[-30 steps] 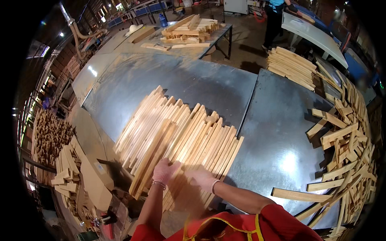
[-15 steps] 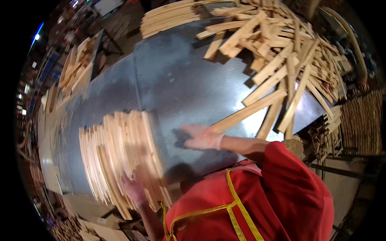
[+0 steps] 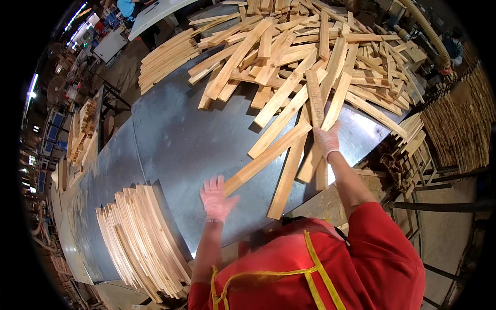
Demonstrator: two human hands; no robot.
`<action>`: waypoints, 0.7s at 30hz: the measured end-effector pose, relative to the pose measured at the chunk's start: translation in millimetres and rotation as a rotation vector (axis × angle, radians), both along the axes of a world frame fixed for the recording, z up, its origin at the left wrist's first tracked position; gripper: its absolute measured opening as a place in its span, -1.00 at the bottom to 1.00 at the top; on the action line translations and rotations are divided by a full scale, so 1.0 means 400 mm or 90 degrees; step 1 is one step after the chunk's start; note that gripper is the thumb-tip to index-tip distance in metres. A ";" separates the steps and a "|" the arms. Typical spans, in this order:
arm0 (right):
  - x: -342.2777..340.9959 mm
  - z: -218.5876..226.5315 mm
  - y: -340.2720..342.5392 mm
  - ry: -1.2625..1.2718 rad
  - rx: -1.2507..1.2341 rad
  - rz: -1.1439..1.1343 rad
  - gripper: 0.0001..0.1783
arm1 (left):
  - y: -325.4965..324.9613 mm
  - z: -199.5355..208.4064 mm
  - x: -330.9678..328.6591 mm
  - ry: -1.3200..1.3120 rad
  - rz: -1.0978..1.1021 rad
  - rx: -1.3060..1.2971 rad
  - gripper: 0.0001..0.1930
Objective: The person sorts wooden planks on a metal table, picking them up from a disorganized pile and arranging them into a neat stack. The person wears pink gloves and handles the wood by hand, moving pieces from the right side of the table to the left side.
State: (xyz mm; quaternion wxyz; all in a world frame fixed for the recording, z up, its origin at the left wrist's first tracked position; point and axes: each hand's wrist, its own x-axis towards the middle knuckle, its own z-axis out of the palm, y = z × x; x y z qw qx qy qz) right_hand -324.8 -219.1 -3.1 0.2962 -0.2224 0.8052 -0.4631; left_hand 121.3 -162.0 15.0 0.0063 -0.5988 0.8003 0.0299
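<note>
My left hand (image 3: 216, 199), in a pale glove, is open over the metal tabletop, its thumb spread near the lower end of a loose wooden strip (image 3: 268, 159). My right hand (image 3: 328, 138), gloved too, closes on a wooden strip (image 3: 337, 101) at the near edge of a heaped pile of wooden strips (image 3: 289, 67); its fingertips are partly hidden. To the left, a row of wooden strips (image 3: 142, 235) stands side by side along the table's near edge, with neither hand on it.
The metal table (image 3: 181, 134) stretches between row and pile. A neat strip stack (image 3: 165, 59) lies at its far edge, and more pieces (image 3: 82, 129) sit on a stand at left. Tall stacked wood (image 3: 457, 121) and a metal frame stand at right. Another person (image 3: 129, 8) is far off.
My left hand has left the row of strips and moved right over the bare metal. My right hand has gone right to the pile and taken hold of a strip. The view has shifted.
</note>
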 end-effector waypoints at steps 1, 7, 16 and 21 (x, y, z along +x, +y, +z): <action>0.044 0.038 0.001 0.006 0.010 0.012 0.34 | -0.012 -0.025 -0.010 -0.009 0.005 0.037 -0.12; 0.241 0.124 0.078 0.031 0.017 0.152 0.32 | 0.117 -0.063 0.094 0.094 -0.012 0.101 -0.31; 0.719 0.037 0.140 -0.108 0.088 0.488 0.12 | 0.455 -0.063 0.365 0.088 0.323 -0.100 -0.46; 0.919 -0.051 0.141 -0.226 0.137 0.556 -0.18 | 0.518 -0.051 0.575 -0.105 0.463 -0.108 -0.45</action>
